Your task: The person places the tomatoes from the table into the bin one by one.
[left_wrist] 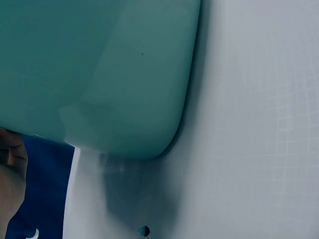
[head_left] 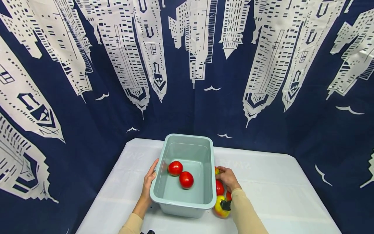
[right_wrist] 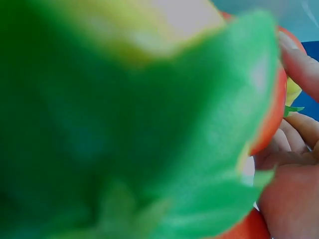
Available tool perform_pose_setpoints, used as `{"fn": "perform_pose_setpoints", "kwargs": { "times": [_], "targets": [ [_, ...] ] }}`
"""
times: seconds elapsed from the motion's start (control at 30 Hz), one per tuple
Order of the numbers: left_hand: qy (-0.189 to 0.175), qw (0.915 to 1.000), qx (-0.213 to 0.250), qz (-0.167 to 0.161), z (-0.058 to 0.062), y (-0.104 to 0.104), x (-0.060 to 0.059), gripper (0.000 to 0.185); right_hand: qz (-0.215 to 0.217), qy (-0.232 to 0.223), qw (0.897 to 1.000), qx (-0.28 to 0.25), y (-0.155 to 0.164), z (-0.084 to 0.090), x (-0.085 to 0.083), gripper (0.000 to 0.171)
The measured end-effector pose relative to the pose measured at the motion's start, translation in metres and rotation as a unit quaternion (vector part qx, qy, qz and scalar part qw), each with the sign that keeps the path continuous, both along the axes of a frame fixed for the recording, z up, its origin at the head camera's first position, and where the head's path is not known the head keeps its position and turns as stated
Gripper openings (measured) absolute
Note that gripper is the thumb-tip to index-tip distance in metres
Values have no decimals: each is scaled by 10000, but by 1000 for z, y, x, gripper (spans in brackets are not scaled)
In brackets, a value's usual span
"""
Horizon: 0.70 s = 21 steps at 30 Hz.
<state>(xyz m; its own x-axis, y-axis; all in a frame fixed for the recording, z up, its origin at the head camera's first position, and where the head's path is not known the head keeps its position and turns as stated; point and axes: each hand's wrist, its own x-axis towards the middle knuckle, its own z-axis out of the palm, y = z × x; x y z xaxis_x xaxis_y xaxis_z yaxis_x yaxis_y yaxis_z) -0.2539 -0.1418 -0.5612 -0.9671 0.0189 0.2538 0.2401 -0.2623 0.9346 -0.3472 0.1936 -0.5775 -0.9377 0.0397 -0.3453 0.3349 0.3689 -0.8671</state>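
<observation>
My left hand (head_left: 148, 182) holds the left side of a pale green plastic bin (head_left: 184, 205), its fingers along the outer wall by the rim. In the left wrist view, bent fingers (left_wrist: 15, 154) meet the bin's edge. Two red tomato-like fruits (head_left: 186, 180) lie inside the bin. Outside its right wall, my right hand (head_left: 229, 178) grips a yellow-and-red fruit (head_left: 217, 170). Thumb and fingers surround that fruit (right_wrist: 293, 92) in the right wrist view, where a blurred green leafy top (right_wrist: 124, 134) hides much of the scene.
Beside the bin's right wall lie a red fruit (head_left: 219, 188), another red fruit partly under the right forearm, and a larger yellow-and-red fruit (head_left: 221, 209). The white-covered table (head_left: 280, 195) extends right. A navy cloth printed with white buildings (head_left: 193, 110) hangs behind.
</observation>
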Motion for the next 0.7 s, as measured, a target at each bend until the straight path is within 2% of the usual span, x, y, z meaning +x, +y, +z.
{"fn": "perform_pose_setpoints", "kwargs": {
  "times": [0.33,0.7],
  "targets": [
    [-39,10000,-91,12,1,1,1,62,-96,139,9995,-284,8,11,-2,71],
    [-29,9999,-84,52,2,3,2,62,-107,558,9968,-559,30,50,-12,71]
  ]
}}
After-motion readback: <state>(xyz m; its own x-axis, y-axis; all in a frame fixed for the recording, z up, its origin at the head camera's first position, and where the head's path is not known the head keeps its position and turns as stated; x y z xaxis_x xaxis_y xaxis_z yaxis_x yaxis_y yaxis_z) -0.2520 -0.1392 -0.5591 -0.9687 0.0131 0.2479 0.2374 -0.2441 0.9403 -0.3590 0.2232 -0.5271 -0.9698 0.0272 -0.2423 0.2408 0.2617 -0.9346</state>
